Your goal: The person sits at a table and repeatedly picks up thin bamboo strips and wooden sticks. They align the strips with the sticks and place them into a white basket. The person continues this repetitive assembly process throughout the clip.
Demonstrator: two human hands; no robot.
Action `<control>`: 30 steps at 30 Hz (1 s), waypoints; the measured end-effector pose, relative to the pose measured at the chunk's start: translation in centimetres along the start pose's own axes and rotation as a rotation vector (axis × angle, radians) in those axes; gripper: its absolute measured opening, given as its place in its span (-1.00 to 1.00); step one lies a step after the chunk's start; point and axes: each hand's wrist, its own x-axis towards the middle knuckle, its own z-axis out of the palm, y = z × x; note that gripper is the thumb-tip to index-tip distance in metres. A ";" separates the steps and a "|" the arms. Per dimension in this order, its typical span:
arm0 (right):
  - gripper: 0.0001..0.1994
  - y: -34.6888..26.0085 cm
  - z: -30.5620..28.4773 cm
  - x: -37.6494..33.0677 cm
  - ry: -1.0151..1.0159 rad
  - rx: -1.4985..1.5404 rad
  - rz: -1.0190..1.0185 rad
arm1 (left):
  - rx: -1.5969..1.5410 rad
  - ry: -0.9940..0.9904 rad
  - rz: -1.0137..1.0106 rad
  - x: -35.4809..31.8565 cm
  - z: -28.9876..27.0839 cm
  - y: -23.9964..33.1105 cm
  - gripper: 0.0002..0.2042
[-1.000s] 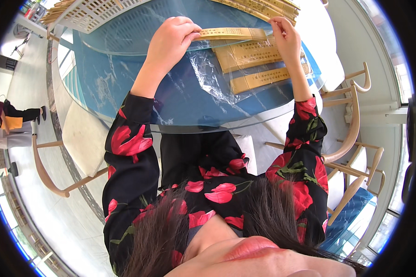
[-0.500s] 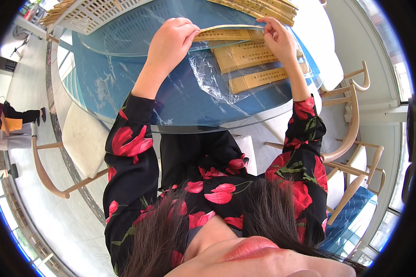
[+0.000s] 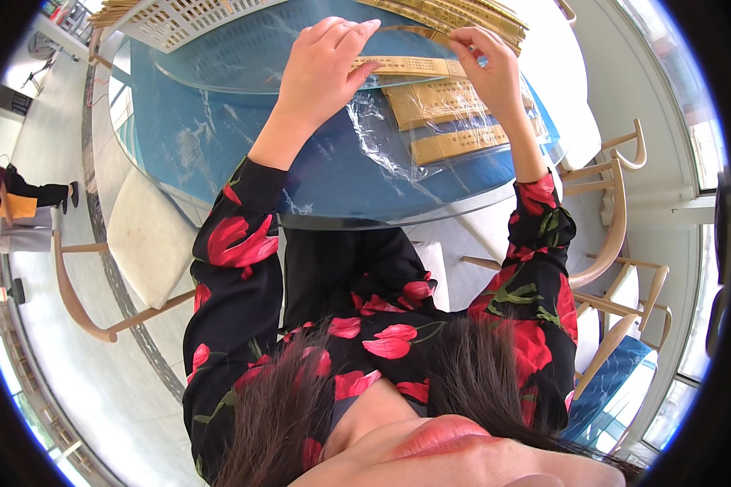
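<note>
My right hand [image 3: 489, 69] pinches the right end of a thin, tan bamboo strip [image 3: 414, 30] between thumb and fingers, above the glass tabletop. The strip bows slightly and is seen nearly edge-on. At its left end, my left hand [image 3: 321, 77] is open, thumb spread away from the fingers, with the fingertips close to the strip. Below lies another tan strip [image 3: 410, 66] with rows of dark characters, its left end by my left thumb. Nearer to me, wider printed tan pieces [image 3: 434, 103] and a narrower one [image 3: 463, 143] lie in or under clear plastic film [image 3: 365, 134].
A white perforated basket [image 3: 183, 23] stands at the far left, thin sticks beside it. More tan strips [image 3: 483, 20] are stacked at the far right. Wooden chairs [image 3: 613, 219] flank the round blue table [image 3: 227, 154]. A person [image 3: 24, 199] is off to the left.
My left hand has let go of the strip's left end, its thumb and fingers spreading as it moved right and away. My right hand keeps its pinch, and the strip has turned and shifted farther away.
</note>
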 end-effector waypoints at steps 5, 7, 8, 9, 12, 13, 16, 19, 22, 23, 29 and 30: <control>-0.83 -4.0 3.4 3.0 -0.181 0.408 0.030 | -0.008 -0.091 -0.138 0.0 -1.4 0.0 -0.65; -0.79 -4.5 4.6 3.7 -0.230 0.661 0.141 | -0.038 -0.016 -0.219 -0.5 -2.0 -0.7 -0.80; -0.79 -4.5 5.2 3.6 -0.225 0.769 0.200 | -0.119 -0.045 -0.299 -0.6 -2.2 -0.9 -0.82; -0.78 -4.4 5.6 3.6 -0.218 0.876 0.259 | -0.200 -0.075 -0.378 -0.7 -2.3 -1.2 -0.84; -0.64 -5.8 6.6 3.1 -0.187 1.011 0.360 | -0.143 -0.021 -0.374 -1.0 -3.9 -1.7 -0.88; -0.60 -5.9 6.6 2.7 -0.187 1.015 0.386 | -0.111 -0.022 -0.374 -0.9 -4.2 -1.5 -0.88; -0.49 -6.0 6.3 2.2 -0.307 1.032 0.554 | 0.016 -0.044 -0.265 -0.5 -5.2 -0.8 -0.89; -0.63 -6.1 6.0 1.7 -0.364 0.982 0.584 | -0.060 0.074 -0.034 -0.6 -3.8 -0.8 -0.86; -0.85 -6.2 6.1 1.4 -0.344 0.949 0.452 | -0.042 0.182 0.056 0.2 -4.2 -0.6 -0.79; -0.85 -6.3 6.2 1.3 -0.350 0.929 0.438 | -0.011 0.225 0.084 0.2 -4.3 -0.6 -0.78; -0.89 -7.1 6.3 0.9 -0.463 0.824 0.311 | 0.159 0.312 -0.110 -0.3 -4.9 -1.0 -0.72; -0.89 -7.4 6.3 0.7 -0.471 0.803 0.284 | 0.145 0.313 -0.141 -0.5 -4.9 -1.4 -0.72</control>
